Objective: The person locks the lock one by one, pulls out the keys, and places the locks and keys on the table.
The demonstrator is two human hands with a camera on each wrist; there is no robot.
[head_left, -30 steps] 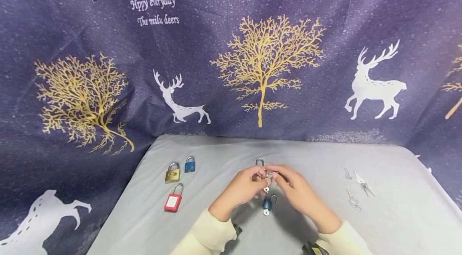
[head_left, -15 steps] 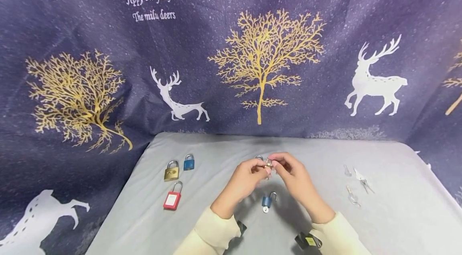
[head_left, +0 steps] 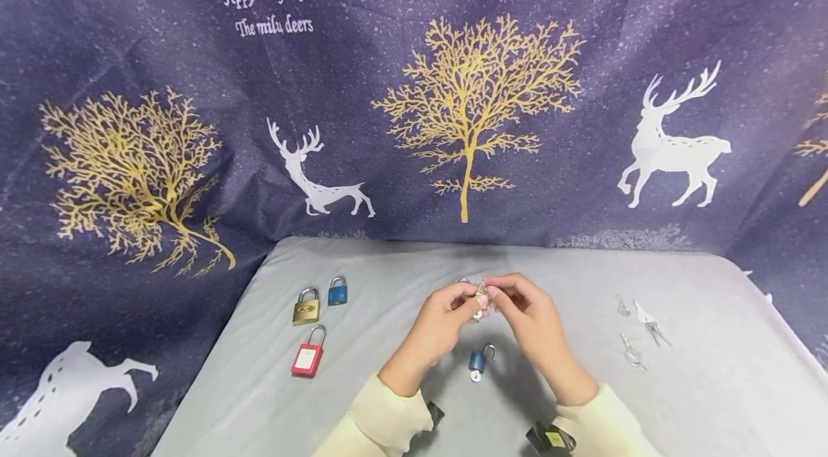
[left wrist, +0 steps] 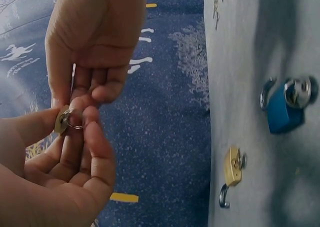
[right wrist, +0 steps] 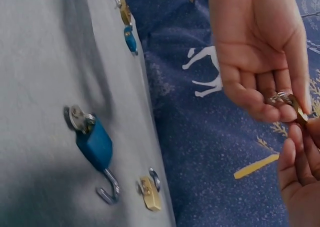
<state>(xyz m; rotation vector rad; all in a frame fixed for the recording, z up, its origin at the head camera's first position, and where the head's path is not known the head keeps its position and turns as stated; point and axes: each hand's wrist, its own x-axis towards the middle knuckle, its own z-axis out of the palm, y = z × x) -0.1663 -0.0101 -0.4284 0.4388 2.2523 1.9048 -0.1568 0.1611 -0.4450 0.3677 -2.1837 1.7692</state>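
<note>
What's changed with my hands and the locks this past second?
Your left hand, holding the small brass padlock, and right hand, touching it, moved up in the head view, away from the open blue padlock. Nothing was released. The blue padlock, red padlock and loose keys stayed put.

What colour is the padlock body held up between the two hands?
Gold; the padlock body shows best in the left wrist view.

The person is wearing a loose cream left sleeve (head_left: 371,417) and matching right sleeve (head_left: 604,428), with black wrist devices (head_left: 537,438) showing beside both cuffs, the right bearing a yellow label (head_left: 555,439).
</note>
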